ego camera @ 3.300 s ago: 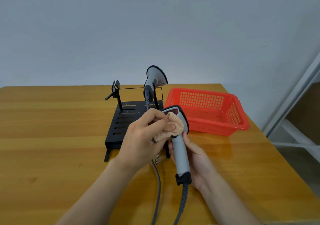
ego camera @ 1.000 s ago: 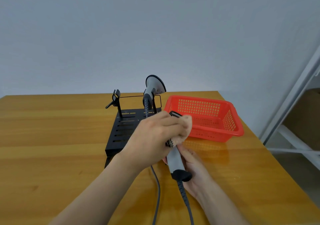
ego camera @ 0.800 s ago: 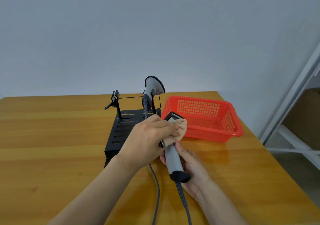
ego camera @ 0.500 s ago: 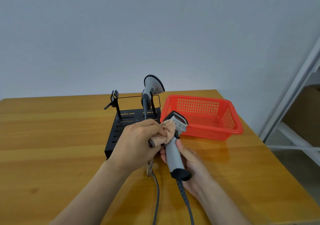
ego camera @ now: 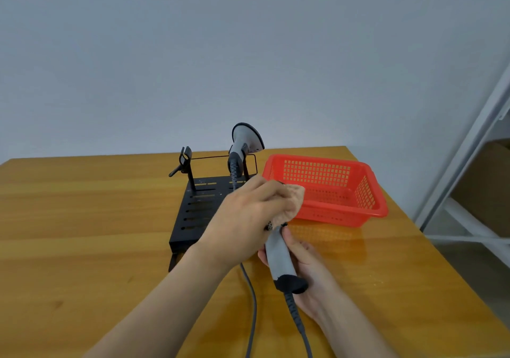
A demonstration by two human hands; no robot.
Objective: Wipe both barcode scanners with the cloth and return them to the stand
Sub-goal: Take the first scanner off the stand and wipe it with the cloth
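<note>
1. The right hand (ego camera: 306,272) wraps the scanner (ego camera: 277,255) by its stiff handle above the table (ego camera: 82,219).
2. The left hand (ego camera: 242,219) presses the soft cloth (ego camera: 292,200) over its likely fragile head.

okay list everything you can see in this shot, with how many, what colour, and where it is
Table: one, orange-brown wood, fills lower frame.
Stand: one, black, table centre.
Scanner on stand: one, grey and black, right holder.
Held scanner: one, grey, black base, in front of stand.
Cloth: one, beige, over held scanner's head.
Basket: one, red, right of stand.
Cables: two, grey, trailing toward viewer.
Shelf frame: white, right edge.
Left hand: presses cloth.
Right hand: grips scanner handle.
</note>
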